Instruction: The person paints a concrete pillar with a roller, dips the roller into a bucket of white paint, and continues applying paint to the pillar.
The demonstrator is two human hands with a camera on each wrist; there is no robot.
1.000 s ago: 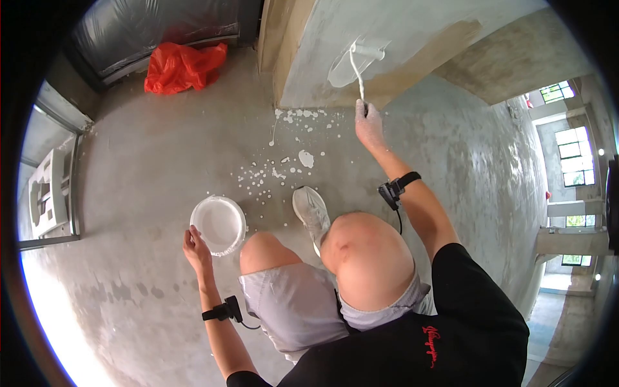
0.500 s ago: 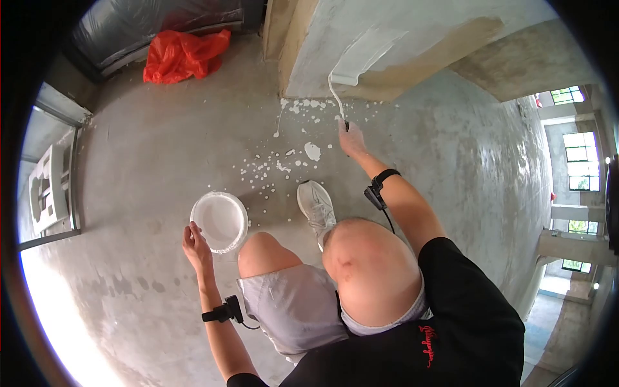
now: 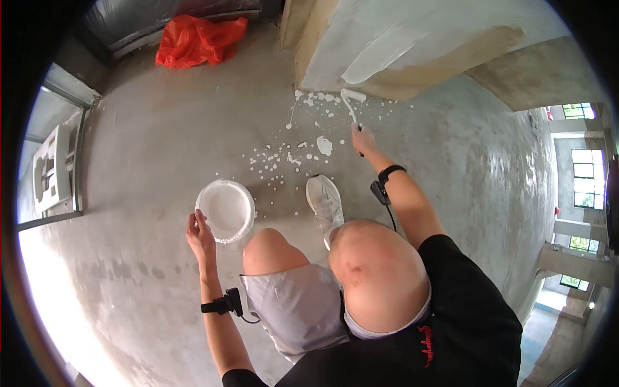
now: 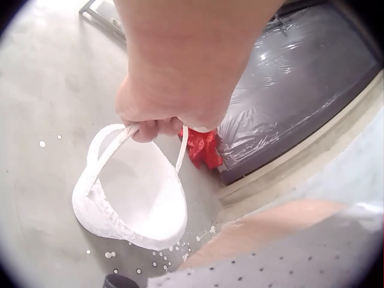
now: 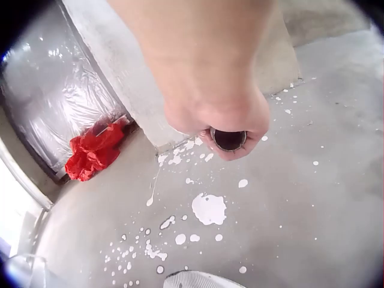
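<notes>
In my right hand [image 3: 363, 140] I grip the dark handle of a paint roller [image 3: 353, 97]. Its white sleeve sits at the foot of the wall, just below a fresh wet white streak [image 3: 380, 55]. The right wrist view shows the hollow handle end [image 5: 228, 140] inside my curled fingers, while the roller head is hidden there. My left hand [image 3: 202, 237] holds a white bucket [image 3: 225, 183] by its handle [image 4: 108, 157]. The bucket hangs tilted in the left wrist view, its inside coated white.
White paint drops and a larger puddle [image 3: 324, 146] lie on the concrete floor between the wall [image 3: 445, 39] and my shoe [image 3: 324, 200]. A crumpled red plastic bag [image 3: 200, 42] lies at the back left, by a plastic-covered door [image 4: 300, 78]. Window openings [image 3: 587, 179] stand far right.
The roller went down the wall, leaving a white streak, then came off its lower end toward the floor line. The left hand keeps the bucket in about the same place.
</notes>
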